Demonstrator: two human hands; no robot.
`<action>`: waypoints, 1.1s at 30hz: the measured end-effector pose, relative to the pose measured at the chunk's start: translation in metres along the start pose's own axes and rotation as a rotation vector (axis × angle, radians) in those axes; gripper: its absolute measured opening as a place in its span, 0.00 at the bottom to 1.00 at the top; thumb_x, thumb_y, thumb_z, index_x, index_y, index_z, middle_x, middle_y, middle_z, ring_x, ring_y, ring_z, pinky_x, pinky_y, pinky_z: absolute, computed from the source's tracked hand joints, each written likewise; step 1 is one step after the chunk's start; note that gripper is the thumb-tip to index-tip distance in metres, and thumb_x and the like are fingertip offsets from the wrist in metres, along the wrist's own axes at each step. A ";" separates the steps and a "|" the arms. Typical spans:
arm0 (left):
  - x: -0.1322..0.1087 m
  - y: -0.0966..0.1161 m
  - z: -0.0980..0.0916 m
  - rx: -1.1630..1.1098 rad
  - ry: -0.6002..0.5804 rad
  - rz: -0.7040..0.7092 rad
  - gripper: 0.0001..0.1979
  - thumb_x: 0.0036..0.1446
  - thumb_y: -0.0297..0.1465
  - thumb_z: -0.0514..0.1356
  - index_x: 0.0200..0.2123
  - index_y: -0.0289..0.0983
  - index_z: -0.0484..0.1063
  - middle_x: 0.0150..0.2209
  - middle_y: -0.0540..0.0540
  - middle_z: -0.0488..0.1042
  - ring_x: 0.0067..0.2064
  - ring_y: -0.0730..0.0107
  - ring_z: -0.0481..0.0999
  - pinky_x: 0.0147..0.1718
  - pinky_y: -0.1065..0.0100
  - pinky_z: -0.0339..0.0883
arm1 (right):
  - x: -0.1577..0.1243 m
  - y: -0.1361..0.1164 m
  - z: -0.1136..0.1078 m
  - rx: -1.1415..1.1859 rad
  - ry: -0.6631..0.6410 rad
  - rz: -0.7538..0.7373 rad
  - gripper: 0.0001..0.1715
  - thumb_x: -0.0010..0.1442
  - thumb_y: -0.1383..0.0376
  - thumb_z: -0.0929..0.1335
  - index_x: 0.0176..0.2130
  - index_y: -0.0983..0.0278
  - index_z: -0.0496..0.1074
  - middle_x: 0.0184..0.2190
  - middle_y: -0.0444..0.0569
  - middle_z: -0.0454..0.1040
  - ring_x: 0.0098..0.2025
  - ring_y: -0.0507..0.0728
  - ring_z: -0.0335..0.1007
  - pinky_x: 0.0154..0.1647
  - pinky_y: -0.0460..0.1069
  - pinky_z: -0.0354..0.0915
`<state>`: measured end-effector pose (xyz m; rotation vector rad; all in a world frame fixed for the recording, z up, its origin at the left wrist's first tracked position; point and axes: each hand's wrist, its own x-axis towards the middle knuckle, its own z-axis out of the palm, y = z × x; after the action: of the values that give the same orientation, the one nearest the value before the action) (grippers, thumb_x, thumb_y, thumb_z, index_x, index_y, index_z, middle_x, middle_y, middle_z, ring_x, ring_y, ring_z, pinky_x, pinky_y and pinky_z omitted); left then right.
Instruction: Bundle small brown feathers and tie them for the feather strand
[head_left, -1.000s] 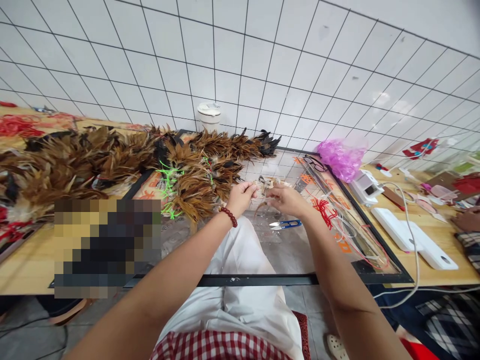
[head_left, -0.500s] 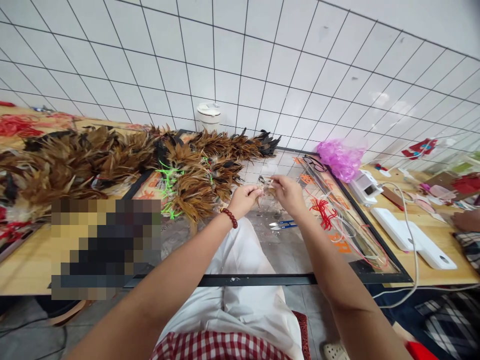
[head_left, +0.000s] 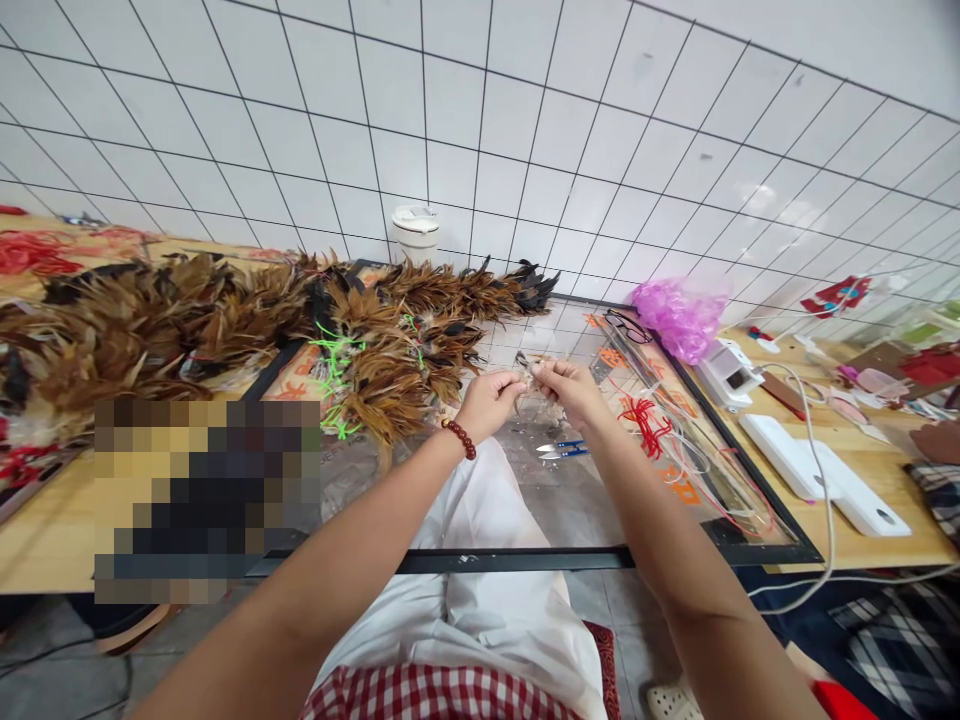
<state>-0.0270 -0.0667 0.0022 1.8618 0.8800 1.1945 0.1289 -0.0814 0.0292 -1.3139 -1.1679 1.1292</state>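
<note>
Over the glass tabletop (head_left: pixel 420 480), my left hand (head_left: pixel 487 400) and my right hand (head_left: pixel 568 388) meet, fingertips pinched close together. A small feather (head_left: pixel 523 362) with a dark tip and pale fluff shows between them; its lower part is hidden by my fingers. Just below my right hand lies a pair of blue-handled thread snips (head_left: pixel 564 451) with its blades pointing left. To the left of my left hand are brown feather bunches (head_left: pixel 390 400), with bright green ties (head_left: pixel 337 365) among them.
More brown feathers (head_left: pixel 165 320) cover the left table. Red cords (head_left: pixel 646 428), glasses (head_left: pixel 628 325) and a purple plastic bag (head_left: pixel 682 315) lie to the right. A white lidded container (head_left: pixel 415 235) stands by the wall; a white power strip (head_left: pixel 825 475) lies far right.
My right hand has moved slightly left and down, closer to my left hand, and its fingers have closed around the feather. My left hand stays nearly in place.
</note>
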 end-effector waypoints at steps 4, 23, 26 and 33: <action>-0.002 0.005 -0.002 0.084 -0.045 0.119 0.11 0.55 0.29 0.55 0.21 0.37 0.69 0.26 0.47 0.71 0.33 0.68 0.68 0.37 0.68 0.60 | 0.002 0.001 -0.004 0.090 -0.040 0.080 0.23 0.41 0.49 0.75 0.23 0.65 0.71 0.16 0.40 0.67 0.18 0.45 0.55 0.17 0.43 0.48; -0.001 -0.001 0.000 0.079 0.019 0.097 0.09 0.54 0.28 0.56 0.23 0.37 0.71 0.29 0.45 0.73 0.36 0.66 0.70 0.42 0.65 0.62 | 0.004 0.005 -0.009 0.013 0.001 -0.049 0.21 0.43 0.51 0.75 0.24 0.65 0.70 0.18 0.41 0.68 0.19 0.46 0.58 0.20 0.43 0.52; 0.003 -0.004 0.003 -0.194 0.131 -0.135 0.10 0.54 0.31 0.56 0.23 0.35 0.71 0.27 0.47 0.73 0.33 0.69 0.71 0.37 0.67 0.64 | 0.002 -0.003 -0.014 -0.133 0.065 -0.218 0.18 0.48 0.52 0.72 0.26 0.64 0.70 0.19 0.41 0.67 0.21 0.47 0.57 0.23 0.44 0.54; 0.003 0.005 0.005 -0.622 0.039 -0.434 0.11 0.51 0.36 0.62 0.25 0.33 0.70 0.22 0.48 0.73 0.25 0.74 0.71 0.28 0.70 0.65 | -0.010 -0.010 -0.003 -0.232 -0.200 -0.334 0.16 0.55 0.52 0.68 0.28 0.62 0.70 0.24 0.43 0.71 0.29 0.52 0.66 0.35 0.48 0.62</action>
<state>-0.0208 -0.0678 0.0061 1.0873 0.7655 1.0695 0.1304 -0.0913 0.0401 -1.1368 -1.6391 0.9138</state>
